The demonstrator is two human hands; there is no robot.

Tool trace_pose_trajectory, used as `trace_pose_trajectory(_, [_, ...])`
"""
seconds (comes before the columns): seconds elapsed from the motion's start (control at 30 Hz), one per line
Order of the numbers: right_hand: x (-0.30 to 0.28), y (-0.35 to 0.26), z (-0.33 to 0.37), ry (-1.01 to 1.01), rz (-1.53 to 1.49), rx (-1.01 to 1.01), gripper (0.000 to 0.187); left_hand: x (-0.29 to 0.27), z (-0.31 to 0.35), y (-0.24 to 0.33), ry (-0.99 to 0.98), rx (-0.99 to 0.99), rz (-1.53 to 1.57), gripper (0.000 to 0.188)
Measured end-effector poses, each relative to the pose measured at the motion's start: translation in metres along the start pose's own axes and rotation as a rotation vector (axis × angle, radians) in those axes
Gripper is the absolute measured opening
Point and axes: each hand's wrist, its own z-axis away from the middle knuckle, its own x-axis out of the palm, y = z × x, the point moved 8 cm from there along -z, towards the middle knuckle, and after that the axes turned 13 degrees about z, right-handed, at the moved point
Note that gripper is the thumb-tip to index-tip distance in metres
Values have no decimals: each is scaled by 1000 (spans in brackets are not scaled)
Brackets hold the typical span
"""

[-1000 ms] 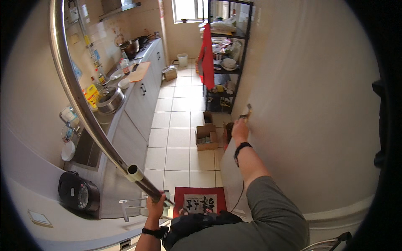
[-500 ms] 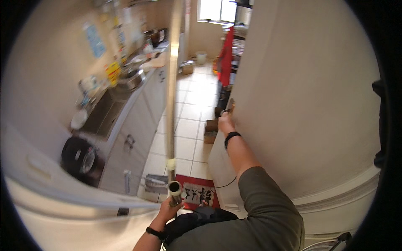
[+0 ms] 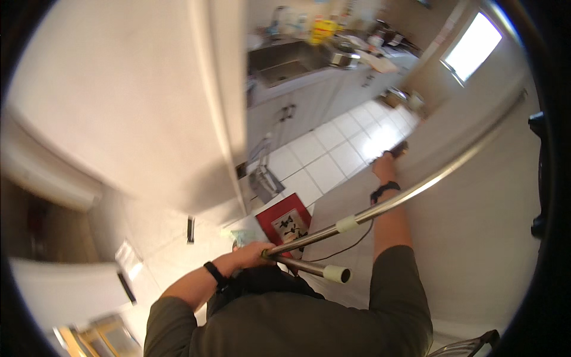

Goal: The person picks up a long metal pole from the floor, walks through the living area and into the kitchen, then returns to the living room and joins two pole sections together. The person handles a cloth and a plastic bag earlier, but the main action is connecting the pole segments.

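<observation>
My left hand [image 3: 256,254] is wrapped around metal tubes at the lower middle. A long shiny pole [image 3: 416,191] runs from that fist up to the right, passing over my right forearm. A shorter tube [image 3: 303,266] with a pale, open end slants down to the right beneath it. A whitish band circles the long pole. My right arm stretches forward along a white door [image 3: 470,238], and my right hand [image 3: 385,169] is closed at its edge on the door handle [image 3: 399,149]. The fingers there are partly blurred.
Beyond the door lies a kitchen with a steel sink [image 3: 285,62], white cabinets [image 3: 297,110] and a tiled floor [image 3: 324,169]. A red mat [image 3: 282,214] and a grey dustpan-like thing [image 3: 266,183] lie by the doorway. A white wall edge [image 3: 226,107] stands at the left.
My view has turned left, so the kitchen now sits farther right. The long pole has swung from nearly upright to slanting right. Both hands keep their holds.
</observation>
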Motion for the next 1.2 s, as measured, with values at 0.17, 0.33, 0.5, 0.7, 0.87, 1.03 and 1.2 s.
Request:
trace_pose_trajectory(0.17, [-19,-32,-18,-203,263,-158,25,12,53,16,164,18,87,25])
trace_pose_trajectory(0.33, [-26,-52,-51,-107,1,-147,22,24,105,17,301,5,166,23])
trace_pose_trajectory(0.5, [-61,-72,-60,-83,-211,-91,22,36,161,11,405,0,-4,25])
trace_pose_trajectory(0.7, [-151,-141,-46,151,-289,-29,24,40,250,-13,460,20,-91,28])
trace_pose_trajectory(0.87, [-242,-198,-15,132,-426,-29,29,38,327,-15,471,-121,-65,20])
trace_pose_trajectory(1.03, [-328,-236,35,-18,-766,217,27,40,400,-44,425,-339,126,22])
trace_pose_trajectory(1.2, [-367,-248,55,-109,-826,270,30,39,453,-16,523,-100,-40,20])
